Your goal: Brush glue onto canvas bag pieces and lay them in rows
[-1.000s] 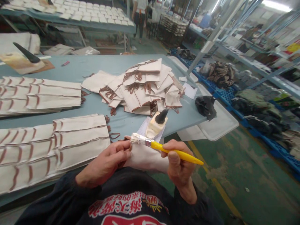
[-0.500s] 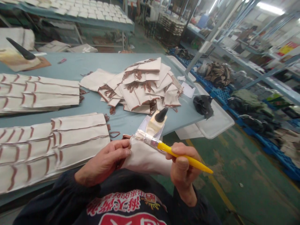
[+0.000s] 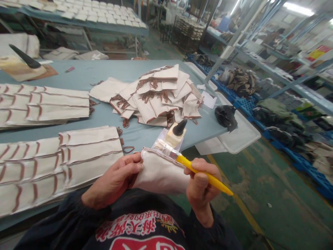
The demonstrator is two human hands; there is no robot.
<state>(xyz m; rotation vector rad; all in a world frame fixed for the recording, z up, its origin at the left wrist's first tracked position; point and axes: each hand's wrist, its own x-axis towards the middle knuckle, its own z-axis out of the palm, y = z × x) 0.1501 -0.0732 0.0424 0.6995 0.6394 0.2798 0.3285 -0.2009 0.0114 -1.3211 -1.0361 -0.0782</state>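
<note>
A cream fabric piece (image 3: 161,175) with a dark edge seam is stretched in front of my body. Its left corner is pinched by my left hand (image 3: 116,178). My right hand (image 3: 204,184) grips a yellow-handled brush (image 3: 205,175), and its lower fingers are at the fabric's right end. The whitish bristles lie at the upper edge of the fabric, close to the left corner. Just beyond them, a cream block with a black knob (image 3: 178,130) stands on a pale sheet at the table edge.
On the blue-green table (image 3: 106,119) lie a heap of cream pouches with brown cords (image 3: 156,100) and overlapped rows of pouches (image 3: 88,149) at left. A black crumpled bag (image 3: 225,117) sits at the right corner. Blue pallets (image 3: 247,107) hold fabric piles farther right.
The brush has shifted slightly right along the fabric's edge, away from the left corner. Both hands keep their hold, and the right hand has moved slightly left.
</note>
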